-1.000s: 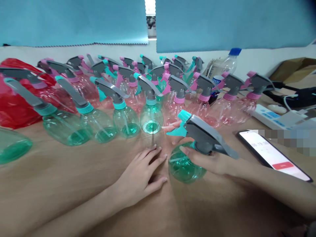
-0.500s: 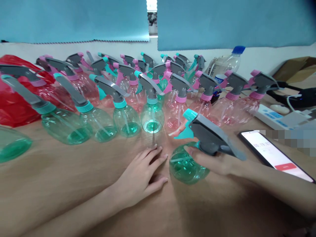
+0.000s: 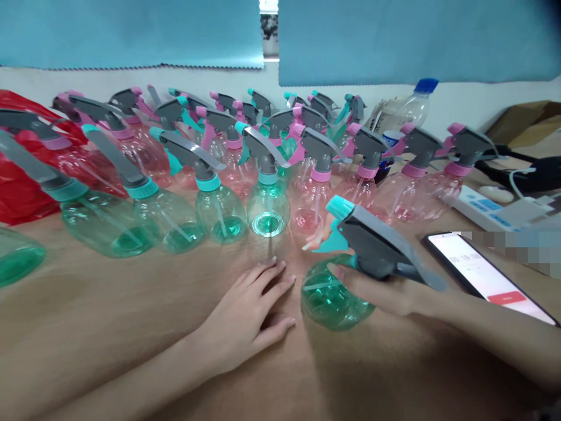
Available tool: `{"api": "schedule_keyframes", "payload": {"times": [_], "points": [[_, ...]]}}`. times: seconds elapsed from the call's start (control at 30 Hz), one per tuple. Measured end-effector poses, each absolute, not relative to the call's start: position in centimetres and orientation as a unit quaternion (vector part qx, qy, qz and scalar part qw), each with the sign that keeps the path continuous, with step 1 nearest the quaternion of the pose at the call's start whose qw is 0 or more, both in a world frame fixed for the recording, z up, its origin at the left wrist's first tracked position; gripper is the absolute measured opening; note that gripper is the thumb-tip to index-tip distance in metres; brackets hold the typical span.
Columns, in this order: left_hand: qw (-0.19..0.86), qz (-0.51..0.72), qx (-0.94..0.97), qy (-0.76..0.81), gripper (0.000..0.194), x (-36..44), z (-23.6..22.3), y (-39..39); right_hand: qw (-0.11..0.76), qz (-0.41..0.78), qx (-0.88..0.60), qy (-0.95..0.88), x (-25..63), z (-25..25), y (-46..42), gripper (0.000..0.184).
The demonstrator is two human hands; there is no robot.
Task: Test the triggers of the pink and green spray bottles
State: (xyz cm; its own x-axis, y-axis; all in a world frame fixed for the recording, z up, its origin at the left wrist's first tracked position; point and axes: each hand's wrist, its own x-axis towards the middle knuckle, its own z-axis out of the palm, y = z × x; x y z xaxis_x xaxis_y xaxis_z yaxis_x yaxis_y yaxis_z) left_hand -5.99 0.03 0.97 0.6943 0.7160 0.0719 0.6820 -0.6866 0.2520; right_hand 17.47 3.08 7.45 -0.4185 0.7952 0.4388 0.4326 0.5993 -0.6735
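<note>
My right hand (image 3: 372,286) is closed around the neck of a green spray bottle (image 3: 331,298), whose grey head and turquoise trigger point up and to the left. Some of that hand's fingers are hidden behind the bottle; fingertips show by the trigger. The bottle leans, and I cannot tell whether it touches the table. Left of it, my left hand (image 3: 254,310) lies on the wooden table (image 3: 144,333) with fingers stretched out, holding nothing. Just beyond the left hand stands an upright green spray bottle (image 3: 269,210).
Several green and pink spray bottles (image 3: 313,204) stand in rows across the back. A red plastic bag (image 3: 26,175) lies at the far left. To the right are a phone (image 3: 491,275), a power strip (image 3: 486,207), a cardboard box (image 3: 521,126) and a large blue-capped bottle (image 3: 414,111).
The view has shifted slightly, so the bottles on the left appear further left. My right hand keeps its grip on the spray bottle, nearly in place. My left hand stays flat.
</note>
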Motion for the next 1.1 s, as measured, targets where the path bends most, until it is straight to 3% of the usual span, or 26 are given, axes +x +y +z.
{"api": "schedule_keyframes", "payload": {"times": [0.2,0.4,1.1], "points": [[0.106,0.088,0.913,0.385,0.056,-6.02,0.85,0.03,0.407,0.338,-0.317,-0.787,17.19,7.31,2.98,0.035],[0.106,0.095,0.913,0.382,0.056,-5.98,0.97,0.04,0.433,0.359,-0.296,-0.772,17.12,7.03,3.09,0.052],[0.108,0.094,0.913,0.382,0.056,-5.98,0.92,-0.04,0.434,0.364,-0.302,-0.767,16.74,7.33,3.0,0.045]]}}
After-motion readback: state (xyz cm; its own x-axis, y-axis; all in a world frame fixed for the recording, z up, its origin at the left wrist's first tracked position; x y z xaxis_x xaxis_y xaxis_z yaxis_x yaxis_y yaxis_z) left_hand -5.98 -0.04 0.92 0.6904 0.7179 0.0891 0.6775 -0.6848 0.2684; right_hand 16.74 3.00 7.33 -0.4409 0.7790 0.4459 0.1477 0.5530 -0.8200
